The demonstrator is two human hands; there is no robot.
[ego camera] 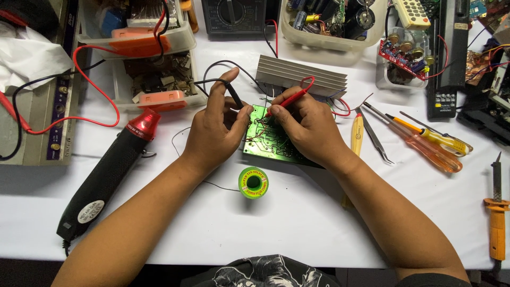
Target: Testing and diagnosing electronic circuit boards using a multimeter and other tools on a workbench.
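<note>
A black heat gun (106, 175) lies at the left. The left hand (215, 133) pinches a black probe (232, 94) – tip down on the green circuit board (271, 142) (mid-table, above a solder spool (253, 182)). The right hand (308, 127) pinches a red probe (288, 101) on that board – screwdrivers (425, 141) lie further right.

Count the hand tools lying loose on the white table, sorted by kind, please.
Heat gun: 1
Screwdrivers: 2
Tweezers: 1
Soldering iron: 1
Solder spool: 1
Total: 6
The left hand holds a black probe; the right hand holds a red probe.
</note>
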